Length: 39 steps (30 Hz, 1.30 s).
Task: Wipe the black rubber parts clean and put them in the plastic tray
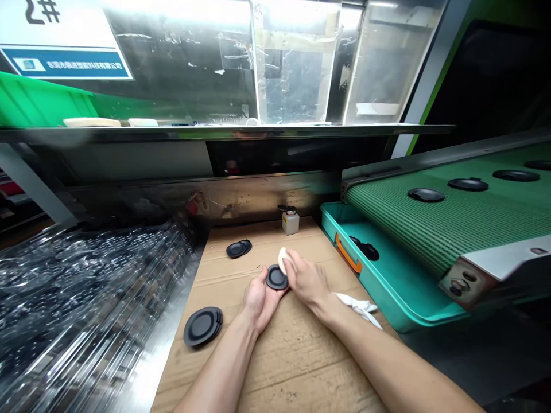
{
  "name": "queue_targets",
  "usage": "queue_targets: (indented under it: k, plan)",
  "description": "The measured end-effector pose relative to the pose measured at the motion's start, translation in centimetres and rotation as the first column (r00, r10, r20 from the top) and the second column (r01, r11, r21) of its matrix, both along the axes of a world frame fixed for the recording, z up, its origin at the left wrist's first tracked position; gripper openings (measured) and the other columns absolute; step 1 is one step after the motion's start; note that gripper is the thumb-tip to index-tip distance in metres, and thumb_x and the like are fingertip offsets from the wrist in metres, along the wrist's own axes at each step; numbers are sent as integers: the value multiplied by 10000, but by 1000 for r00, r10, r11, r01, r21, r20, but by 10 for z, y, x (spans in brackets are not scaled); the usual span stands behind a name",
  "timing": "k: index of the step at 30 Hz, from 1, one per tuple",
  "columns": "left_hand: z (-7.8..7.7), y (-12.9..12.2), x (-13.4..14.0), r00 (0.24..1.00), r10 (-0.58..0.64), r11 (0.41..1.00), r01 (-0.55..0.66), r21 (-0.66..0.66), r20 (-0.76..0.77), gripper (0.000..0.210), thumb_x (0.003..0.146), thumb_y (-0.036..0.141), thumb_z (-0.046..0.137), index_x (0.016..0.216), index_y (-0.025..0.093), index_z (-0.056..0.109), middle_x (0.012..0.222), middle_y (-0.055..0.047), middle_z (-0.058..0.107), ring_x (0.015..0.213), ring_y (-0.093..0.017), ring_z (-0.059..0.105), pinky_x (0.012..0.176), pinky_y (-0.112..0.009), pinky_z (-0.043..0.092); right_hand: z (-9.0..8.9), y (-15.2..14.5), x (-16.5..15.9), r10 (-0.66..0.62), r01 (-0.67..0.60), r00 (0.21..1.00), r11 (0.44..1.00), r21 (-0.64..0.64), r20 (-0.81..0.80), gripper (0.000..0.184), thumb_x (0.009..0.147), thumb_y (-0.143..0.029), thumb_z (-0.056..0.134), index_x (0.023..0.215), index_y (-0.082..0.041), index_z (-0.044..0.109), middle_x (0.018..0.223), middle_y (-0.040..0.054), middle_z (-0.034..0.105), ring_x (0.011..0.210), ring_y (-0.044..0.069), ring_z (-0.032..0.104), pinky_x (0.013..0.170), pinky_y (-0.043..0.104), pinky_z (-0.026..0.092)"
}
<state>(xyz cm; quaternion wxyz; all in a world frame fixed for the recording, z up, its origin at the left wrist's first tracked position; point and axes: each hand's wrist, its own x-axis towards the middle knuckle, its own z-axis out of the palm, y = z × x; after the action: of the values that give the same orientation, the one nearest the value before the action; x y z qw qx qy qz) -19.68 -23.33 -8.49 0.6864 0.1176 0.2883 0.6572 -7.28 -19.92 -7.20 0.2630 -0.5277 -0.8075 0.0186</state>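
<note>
One black disc [276, 277] held over the cardboard-covered desk [297, 361] in the left hand [257, 299], fingers closed about its rim; right hand [307, 281] pinches a white pad [282, 259] between its fingers, at the disc's edge; squarish bottle [290, 223] stands beyond; two stacks of discs [200, 327] lie to the left.

Metal shelf [224, 133] ahead of me, cloudy panels [297, 74] above it, bright glare [185, 10] up top, sign [77, 34] upper left.
</note>
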Motion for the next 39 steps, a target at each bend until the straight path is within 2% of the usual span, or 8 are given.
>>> queue_targets:
  k: [4,10,20,23,26,30,35,39]
  plan:
    - [3,-3,-6,996,-41,999,43,-24,81,369,940,309,362,1070,33,571,1226,-240,579,1108,-322,589,853,-436,547,2,11,14,-147,148,988,989,19,-46,365,969,-411,329,1273,-297,495,989,38,707,806,191,666,649,258,408]
    - [10,-7,-13,968,-19,999,30,-40,251,416,948,322,305,1172,21,484,1218,-293,552,1125,-339,578,825,-450,565,-3,9,20,-121,121,993,991,-49,0,355,957,-430,343,1238,-308,522,911,35,716,788,196,667,645,261,403]
    - [20,-11,-16,948,-43,997,59,-43,315,384,923,322,334,1112,17,471,1164,-303,557,1116,-340,584,820,-428,575,-1,10,22,-71,88,994,973,-213,87,393,941,-473,334,1229,-299,537,932,56,701,856,217,660,664,276,403]
    - [20,-13,-18,949,-53,996,72,-50,311,318,909,264,354,1074,32,494,1125,-270,579,1022,-293,638,768,-359,592,-2,11,23,-61,76,995,971,-225,74,401,941,-484,323,1233,-305,531,959,54,698,872,222,653,677,286,405]
    - [19,-15,-21,951,-115,991,129,-31,286,263,903,229,359,1002,63,537,1027,-212,618,798,-197,681,630,-254,592,-4,13,25,-60,71,997,972,-222,58,408,939,-494,315,1235,-311,528,978,53,696,880,225,648,687,295,407]
    - [18,-17,-24,929,-248,966,258,0,274,333,927,344,348,926,80,550,878,-158,626,573,-98,606,480,-155,524,-6,14,25,-75,86,995,975,-206,61,411,933,-498,324,1221,-302,543,937,55,698,858,229,649,672,293,400]
    - [19,-18,-23,924,-289,955,297,2,249,443,937,451,297,932,83,544,809,-132,612,502,-76,559,397,-131,468,-8,15,26,-77,88,995,975,-206,61,418,931,-501,326,1220,-303,554,929,59,697,858,234,649,684,297,402]
    - [18,-17,-20,931,-283,956,294,-13,231,465,937,459,289,907,73,546,848,-170,632,553,-105,608,443,-149,506,-9,16,26,-89,100,994,967,-234,61,424,923,-524,333,1217,-317,559,959,56,696,876,237,647,680,295,406]
